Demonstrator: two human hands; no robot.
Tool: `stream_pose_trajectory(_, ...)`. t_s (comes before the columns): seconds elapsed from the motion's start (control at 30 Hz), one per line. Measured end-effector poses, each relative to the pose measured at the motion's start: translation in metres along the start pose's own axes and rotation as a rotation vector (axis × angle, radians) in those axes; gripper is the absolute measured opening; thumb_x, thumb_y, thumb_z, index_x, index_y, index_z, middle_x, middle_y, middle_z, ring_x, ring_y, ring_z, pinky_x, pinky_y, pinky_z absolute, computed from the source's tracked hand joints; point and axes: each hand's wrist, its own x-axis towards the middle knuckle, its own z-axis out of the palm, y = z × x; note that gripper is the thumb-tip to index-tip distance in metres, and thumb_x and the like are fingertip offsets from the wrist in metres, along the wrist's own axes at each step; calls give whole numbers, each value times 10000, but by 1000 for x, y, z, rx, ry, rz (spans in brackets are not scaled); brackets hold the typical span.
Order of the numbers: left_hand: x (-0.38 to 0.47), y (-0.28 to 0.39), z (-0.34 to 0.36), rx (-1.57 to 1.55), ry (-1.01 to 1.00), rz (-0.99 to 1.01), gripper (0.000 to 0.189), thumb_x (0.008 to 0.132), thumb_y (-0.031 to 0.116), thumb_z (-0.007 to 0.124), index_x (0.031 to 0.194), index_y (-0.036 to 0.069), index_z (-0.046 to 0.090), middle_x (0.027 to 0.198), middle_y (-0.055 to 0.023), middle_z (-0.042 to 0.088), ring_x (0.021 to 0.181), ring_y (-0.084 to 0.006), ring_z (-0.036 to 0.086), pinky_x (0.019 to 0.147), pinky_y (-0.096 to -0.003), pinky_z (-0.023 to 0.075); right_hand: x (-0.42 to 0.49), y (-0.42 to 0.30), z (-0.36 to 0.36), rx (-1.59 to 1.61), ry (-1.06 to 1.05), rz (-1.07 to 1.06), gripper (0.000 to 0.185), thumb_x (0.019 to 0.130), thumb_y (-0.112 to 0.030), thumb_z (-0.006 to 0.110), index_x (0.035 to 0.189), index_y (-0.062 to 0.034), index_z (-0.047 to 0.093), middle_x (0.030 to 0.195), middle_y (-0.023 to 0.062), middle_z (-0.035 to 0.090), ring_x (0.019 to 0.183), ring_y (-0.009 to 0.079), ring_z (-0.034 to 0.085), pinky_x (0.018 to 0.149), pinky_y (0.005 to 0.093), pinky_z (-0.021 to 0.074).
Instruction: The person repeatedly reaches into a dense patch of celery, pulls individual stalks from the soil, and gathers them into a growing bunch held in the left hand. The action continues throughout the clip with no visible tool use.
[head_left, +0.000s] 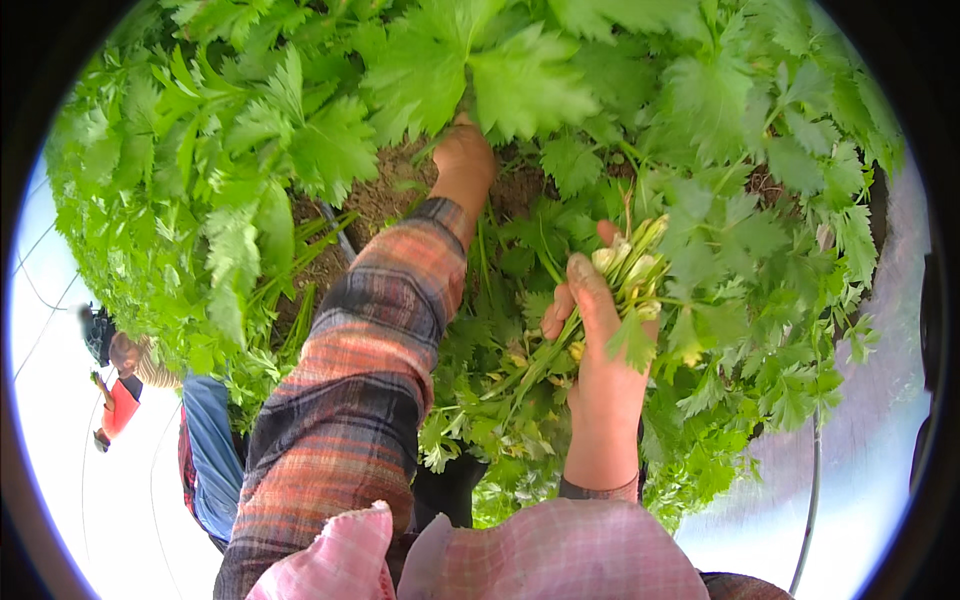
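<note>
My left hand (465, 156) reaches forward among celery plants (420, 67), its sleeved arm stretched out over bare soil. Broad leaves cover most of its fingers, so whatever they touch is hidden. On the right, my right hand (600, 322) grips a bunch of cut or pulled celery stalks (630, 262). The pale stalk ends point up and to the right past the thumb. Thin green stems and leaves of the bunch trail down to the left below the fingers.
Dense celery foliage (750, 127) surrounds both hands. Brown soil (394, 180) shows between plants, with a thin dark tube (337, 232) on it. At left are people, one in blue trousers (206, 435). Translucent plastic sheeting (877, 360) and a curved pole (814, 480) stand right.
</note>
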Motion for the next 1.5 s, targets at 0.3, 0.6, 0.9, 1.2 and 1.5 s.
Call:
stream_pose_trajectory(0.3,-47,-1,-33,38,-248,473,270,867,127,496,1052,17,659,1039,-209,657,952,-335,655,768,-421,544,0,-8,1,77,53,-44,340,875,-135,619,1159,16,512,684,27,497,566,113,463,532,263,398)
stream_pose_trajectory(0.6,7,-45,-26,-121,-54,-5,286,895,152,526,1069,-46,636,1069,-209,652,960,-315,648,791,-389,537,2,-5,3,184,181,-70,299,881,-100,607,1130,19,493,728,37,518,582,108,472,518,258,415)
stream_pose_trajectory(0.9,-52,-6,10,-1073,4,134,318,878,264,571,1026,-5,654,970,-249,652,949,-396,621,844,-420,498,2,2,1,180,239,-8,259,892,-124,601,1098,4,511,745,41,497,596,126,460,540,274,413)
stream_pose_trajectory(1.2,-46,39,64,-1032,-354,90,336,775,361,690,984,99,712,951,-220,664,891,-352,636,803,-423,497,5,6,7,165,247,-23,232,888,-115,609,1064,3,513,761,37,502,611,117,467,525,271,413)
stream_pose_trajectory(1.5,-77,48,85,-1378,-205,-562,192,855,209,611,925,51,695,755,-135,667,678,-281,633,653,-373,503,6,11,3,-128,-30,-66,231,852,-157,673,1005,-15,575,688,37,555,523,107,486,518,250,385)
